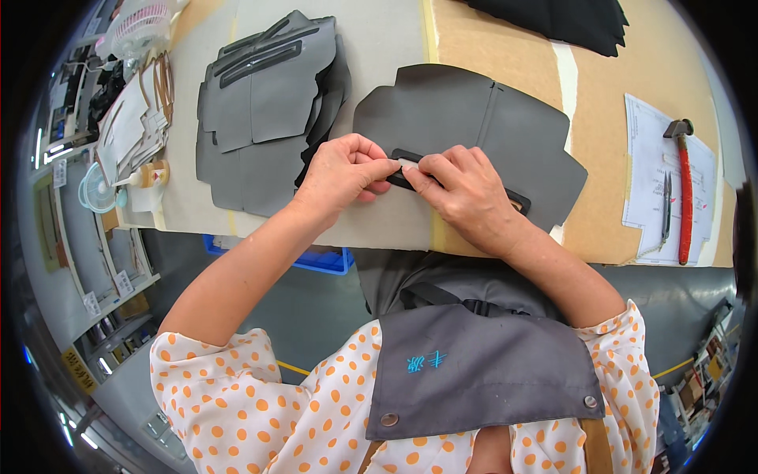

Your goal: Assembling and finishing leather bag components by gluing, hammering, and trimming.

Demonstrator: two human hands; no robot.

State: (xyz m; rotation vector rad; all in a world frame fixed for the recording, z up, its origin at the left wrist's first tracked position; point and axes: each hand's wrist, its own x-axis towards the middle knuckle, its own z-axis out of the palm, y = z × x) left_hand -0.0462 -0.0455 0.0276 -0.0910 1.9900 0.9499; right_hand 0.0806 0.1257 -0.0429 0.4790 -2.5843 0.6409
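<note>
A dark grey leather-like panel point(466, 107) with a seam across it lies on the table in front of me. Along its near edge runs a long slot framed by black trim point(517, 199). My left hand point(343, 170) pinches the left end of this trim between thumb and forefinger. Close beside it, my right hand point(472, 193) is also closed on the trim, thumb and forefinger at the slot's edge. The two sets of fingertips almost meet. My right hand covers the middle of the slot, so whether a smaller piece sits between the fingers cannot be made out.
Left of the panel lies a stack of similar grey panels point(272, 103). Beyond it are pale cut pieces point(142, 118) and a glue bottle point(150, 174). A red-handled hammer point(684, 197) and slim pointed snips point(667, 207) rest on a paper drawing point(643, 174). Black sheets point(560, 20) lie at the back.
</note>
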